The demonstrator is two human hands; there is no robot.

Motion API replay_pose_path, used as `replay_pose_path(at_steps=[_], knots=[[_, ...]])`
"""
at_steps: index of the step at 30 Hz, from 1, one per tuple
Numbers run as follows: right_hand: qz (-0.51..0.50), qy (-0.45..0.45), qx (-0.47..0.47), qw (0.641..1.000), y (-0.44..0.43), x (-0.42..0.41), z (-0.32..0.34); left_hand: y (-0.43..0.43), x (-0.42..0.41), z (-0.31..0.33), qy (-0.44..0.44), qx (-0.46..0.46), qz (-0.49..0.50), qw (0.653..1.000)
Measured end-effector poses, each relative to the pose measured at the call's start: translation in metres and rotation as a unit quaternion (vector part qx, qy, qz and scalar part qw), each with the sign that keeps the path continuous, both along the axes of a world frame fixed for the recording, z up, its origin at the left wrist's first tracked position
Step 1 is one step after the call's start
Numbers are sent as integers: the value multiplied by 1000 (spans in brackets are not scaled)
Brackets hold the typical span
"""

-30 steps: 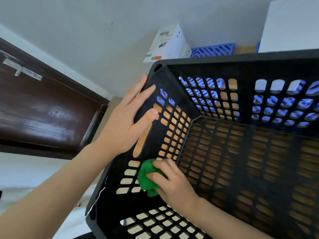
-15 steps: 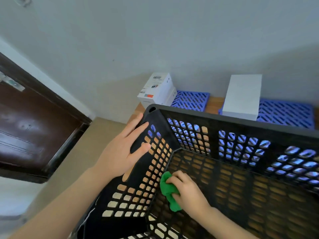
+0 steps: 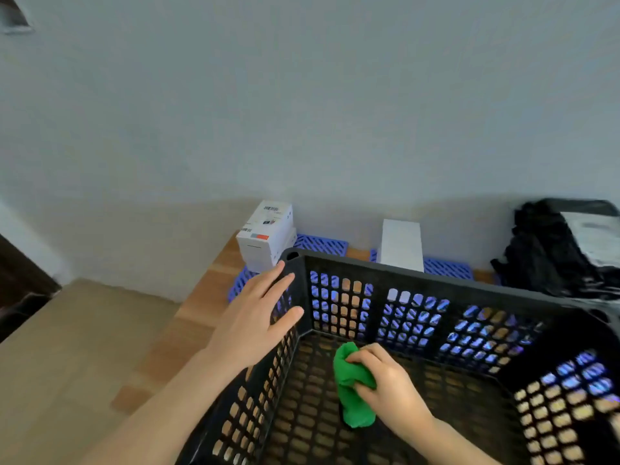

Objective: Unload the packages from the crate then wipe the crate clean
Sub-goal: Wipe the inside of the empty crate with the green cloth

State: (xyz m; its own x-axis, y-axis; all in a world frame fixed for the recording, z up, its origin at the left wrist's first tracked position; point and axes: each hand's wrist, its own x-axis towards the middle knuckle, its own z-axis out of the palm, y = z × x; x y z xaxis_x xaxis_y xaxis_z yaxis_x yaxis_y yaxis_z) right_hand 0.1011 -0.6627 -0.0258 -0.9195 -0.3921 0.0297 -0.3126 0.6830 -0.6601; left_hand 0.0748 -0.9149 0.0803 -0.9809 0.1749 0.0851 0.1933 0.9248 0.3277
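A black perforated crate (image 3: 396,267) stands on a wooden table (image 3: 204,297), with no packages inside it. My left hand (image 3: 255,317) lies flat with straight fingers against the outside of the crate's left wall, near the far left corner. Inside, my right hand (image 3: 385,384) grips a bunched green cloth (image 3: 352,394) and presses it on the crate floor near that corner. Behind the crate are a white labelled box (image 3: 266,234), a plain white box (image 3: 401,243) and a black plastic-wrapped package (image 3: 563,250).
Blue slatted mats (image 3: 322,244) lie under the boxes behind the crate. A pale wall rises behind the table. Beige floor (image 3: 67,357) lies to the left, with a dark wooden door (image 3: 20,283) at the left edge.
My view has tilted up, so the crate sits lower in the frame. My right hand with the cloth moved from the left wall down onto the crate floor. My left hand stays on the wall.
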Motion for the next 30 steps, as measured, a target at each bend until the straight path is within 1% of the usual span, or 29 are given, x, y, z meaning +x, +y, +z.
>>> replay_pose_path(at_steps=[3, 5, 8, 10, 12, 16, 20, 24, 27, 30], knots=[[-7, 48, 47, 998, 7, 4, 22, -3, 0, 3, -6, 27, -5, 1000], [-30, 109, 69, 991, 10, 7, 35, -4, 0, 4, -26, 52, -10, 998], [-76, 207, 82, 972, 4, 11, 56, -8, 0, 4, -37, 103, -7, 994], [-90, 265, 88, 956, -5, 7, 70, -10, -1, 3, -32, 119, -5, 992], [-90, 319, 92, 939, -14, -5, 80, -12, -6, 2, -11, 101, -11, 995], [-78, 403, 108, 906, -37, -39, 91, -11, -15, -5, 60, 50, -24, 997], [-52, 433, 141, 889, -57, -67, 78, -5, -22, -11, 110, 39, -19, 993], [-20, 450, 178, 875, -70, -86, 64, -5, -19, -13, 128, 2, -1, 992], [-15, 469, 175, 866, -76, -94, 62, -4, -15, -13, 121, -8, 4, 993], [21, 493, 175, 852, -77, -103, 58, -3, -15, -12, 133, -18, 14, 991]])
